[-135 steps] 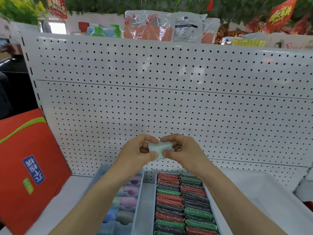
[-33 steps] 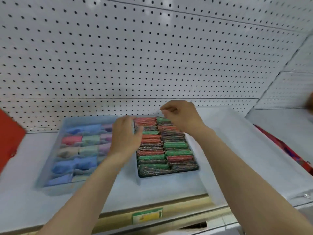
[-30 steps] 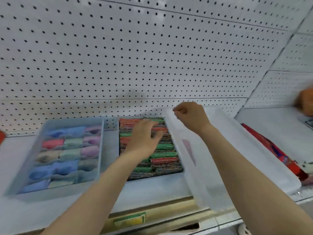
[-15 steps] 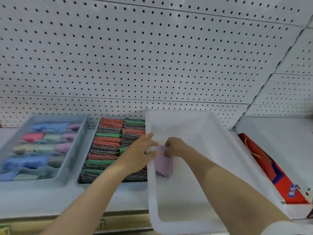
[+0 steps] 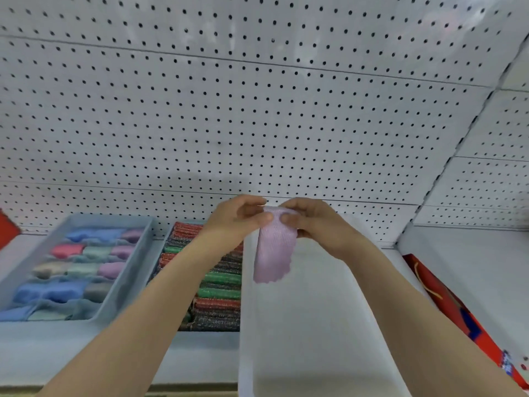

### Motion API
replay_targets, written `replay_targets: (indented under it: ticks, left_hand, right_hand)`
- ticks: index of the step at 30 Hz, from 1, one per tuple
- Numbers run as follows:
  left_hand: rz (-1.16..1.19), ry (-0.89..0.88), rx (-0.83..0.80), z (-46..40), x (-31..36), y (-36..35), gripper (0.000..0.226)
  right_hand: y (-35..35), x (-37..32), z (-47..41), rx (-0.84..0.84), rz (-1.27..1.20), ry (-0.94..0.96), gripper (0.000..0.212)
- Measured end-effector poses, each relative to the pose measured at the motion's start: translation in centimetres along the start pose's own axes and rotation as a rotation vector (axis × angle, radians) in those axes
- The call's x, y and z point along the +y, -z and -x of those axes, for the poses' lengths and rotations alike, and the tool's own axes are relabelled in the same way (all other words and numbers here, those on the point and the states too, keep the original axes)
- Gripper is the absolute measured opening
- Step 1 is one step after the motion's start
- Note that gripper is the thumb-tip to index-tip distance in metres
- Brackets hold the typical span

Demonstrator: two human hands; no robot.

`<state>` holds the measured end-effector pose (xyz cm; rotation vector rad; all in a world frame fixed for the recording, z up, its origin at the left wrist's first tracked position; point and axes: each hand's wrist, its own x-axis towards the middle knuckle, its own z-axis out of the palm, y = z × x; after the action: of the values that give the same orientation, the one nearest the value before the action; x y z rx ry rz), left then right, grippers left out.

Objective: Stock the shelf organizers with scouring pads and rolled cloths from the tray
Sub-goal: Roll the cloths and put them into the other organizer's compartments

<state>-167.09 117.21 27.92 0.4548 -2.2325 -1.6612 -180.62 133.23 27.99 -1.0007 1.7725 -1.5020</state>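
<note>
A pale lilac knitted cloth with a scalloped lower edge [image 5: 273, 249] hangs unrolled, its long axis running straight down from both hands, held up over the far end of the white plastic tray [image 5: 309, 325]. The left hand [image 5: 239, 220] pinches its top edge from the left, the right hand [image 5: 310, 222] from the right — fingertips of the two nearly meet at the top corners. Rolling it looks like the step in hand. The place it should go lies down and to the left: the grey-blue divided organizer of pastel rolled cloths [image 5: 126, 285], nearer the left hand, beyond the organizer of red, green and dark glittery scouring pads [image 5: 220, 282] — which sits just beside the tray. A red carton [image 5: 463, 319] lies to the right; its print is too blurred to read.
</note>
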Motion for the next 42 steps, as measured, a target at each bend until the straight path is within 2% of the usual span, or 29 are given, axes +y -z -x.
replay_targets:
  ticks: [4,7,11,13,16,18,20,23,25,29,33,37,42]
  left_hand:
    - [0.171,-0.056,-0.007,-0.6,2.1,0.6,0.007]
    - [0.344,-0.071,-0.011,-0.5,3.0,1.1,0.005]
    - [0.406,-0.087,0.022,-0.4,4.0,2.4,0.005]
    - [0.424,-0.087,0.051,-0.3,4.4,3.0,0.005]
    - [0.471,-0.067,0.114,-0.1,5.0,3.8,0.005]
    - [0.515,-0.049,0.131,0.1,5.2,4.4,0.005]
    - [0.524,-0.036,0.119,0.3,5.4,4.9,0.004]
    - [0.531,-0.021,0.099,0.5,5.3,5.4,0.003]
    - [0.535,-0.014,0.096,0.6,5.2,5.5,0.003]
    - [0.531,-0.015,0.106,0.5,5.3,5.8,0.004]
    - [0.49,0.017,0.149,0.5,5.0,6.4,0.007]
    - [0.474,0.089,0.215,0.2,4.4,7.0,0.008]
    - [0.491,0.199,0.188,0.2,4.3,6.9,0.015]
  right_hand:
    - [-0.7,-2.5,0.5,0.058,-0.077,0.082,0.027]
    - [-1.6,-3.0,0.7,0.097,-0.173,0.091,0.035]
    - [-3.9,-2.4,0.9,0.034,-0.241,0.009,0.045]
    - [-5.2,-1.8,0.9,0.032,-0.214,-0.014,0.042]
    - [-6.8,-0.4,1.4,-0.024,-0.089,-0.063,0.022]
    - [-7.2,0.5,1.7,-0.077,-0.013,-0.095,0.022]
    - [-6.7,0.0,1.6,-0.064,-0.062,-0.04,0.038]
    - [-5.2,-2.1,1.0,-0.041,-0.291,0.103,0.061]
    - [-5.4,-3.3,0.6,-0.069,-0.284,0.143,0.066]
    - [-7.0,-3.8,0.0,-0.078,-0.247,0.056,0.048]
    - [-7.0,-4.1,0.1,-0.086,-0.233,0.033,0.041]
    - [-6.7,-5.2,0.5,-0.104,-0.028,0.1,0.026]
    - [-6.1,-5.6,0.1,0.063,0.367,0.35,0.018]
